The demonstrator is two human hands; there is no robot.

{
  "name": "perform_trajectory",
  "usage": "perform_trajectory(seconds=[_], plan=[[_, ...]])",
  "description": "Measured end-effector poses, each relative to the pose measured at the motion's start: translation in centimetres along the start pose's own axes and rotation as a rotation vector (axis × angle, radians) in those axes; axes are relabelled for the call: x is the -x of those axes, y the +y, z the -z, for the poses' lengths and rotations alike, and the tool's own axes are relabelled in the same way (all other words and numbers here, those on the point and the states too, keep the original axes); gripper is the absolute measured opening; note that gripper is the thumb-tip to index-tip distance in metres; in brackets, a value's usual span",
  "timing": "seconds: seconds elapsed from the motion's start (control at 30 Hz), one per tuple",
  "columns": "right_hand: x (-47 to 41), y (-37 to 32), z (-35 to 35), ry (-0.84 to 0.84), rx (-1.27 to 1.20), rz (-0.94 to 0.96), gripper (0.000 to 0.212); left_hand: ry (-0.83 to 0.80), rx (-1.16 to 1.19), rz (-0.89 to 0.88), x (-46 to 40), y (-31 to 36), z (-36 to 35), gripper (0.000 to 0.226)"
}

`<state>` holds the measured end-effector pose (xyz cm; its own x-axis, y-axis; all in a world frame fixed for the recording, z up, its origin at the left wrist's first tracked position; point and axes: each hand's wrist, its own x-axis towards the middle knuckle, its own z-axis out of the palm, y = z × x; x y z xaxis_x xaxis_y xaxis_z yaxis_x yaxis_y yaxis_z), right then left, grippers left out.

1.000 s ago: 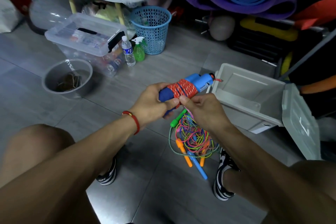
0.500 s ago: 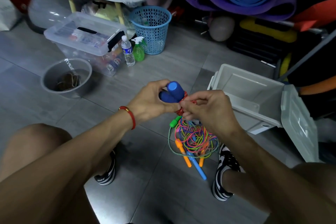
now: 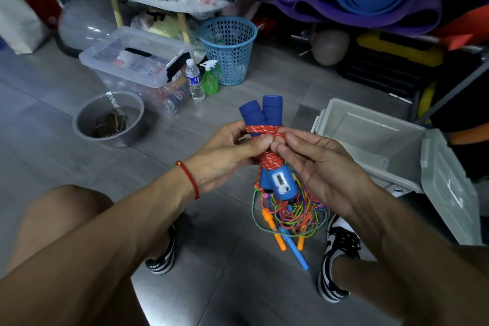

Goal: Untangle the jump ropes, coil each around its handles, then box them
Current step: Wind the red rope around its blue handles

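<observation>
While the left hand grips the blue handles upright, the right hand pinches the red rope, likely tucking its end; tangled ropes wait below.

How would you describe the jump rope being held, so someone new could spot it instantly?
Start at the open grey plastic box on the floor at right; just left of it, both hands meet in mid-air. The left hand and right hand hold two blue foam-grip handles bound with red speckled cord. Unlike the thin multicoloured ropes tangled below, it is neatly coiled.
</observation>
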<state>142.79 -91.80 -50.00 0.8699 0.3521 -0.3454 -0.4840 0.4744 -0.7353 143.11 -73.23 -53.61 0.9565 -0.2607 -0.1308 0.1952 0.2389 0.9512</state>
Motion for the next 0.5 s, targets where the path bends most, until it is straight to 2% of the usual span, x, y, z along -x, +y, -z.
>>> perform_trajectory(seconds=[0.07,0.17,0.3,0.37,0.5], plan=[[0.0,-0.1,0.1,-0.034,-0.002,0.018,0.031,0.005,-0.002,0.021,-0.1,-0.1,-0.2,0.027],[0.0,0.0,0.3,-0.036,0.102,0.084,0.030,0.060,0.002,0.023,-0.4,-0.3,-0.5,0.028],[-0.6,-0.1,0.6,0.144,0.608,0.365,0.013,0.126,-0.036,0.007,-0.5,-0.6,-0.9,0.028],[-1.0,0.0,1.0,0.205,0.763,0.477,0.008,0.154,-0.074,-0.007,-0.5,-0.8,-1.1,0.024],[-1.4,0.2,1.9,0.155,0.943,0.470,0.011,0.178,-0.117,-0.032,-0.7,-0.7,-0.7,0.033]])
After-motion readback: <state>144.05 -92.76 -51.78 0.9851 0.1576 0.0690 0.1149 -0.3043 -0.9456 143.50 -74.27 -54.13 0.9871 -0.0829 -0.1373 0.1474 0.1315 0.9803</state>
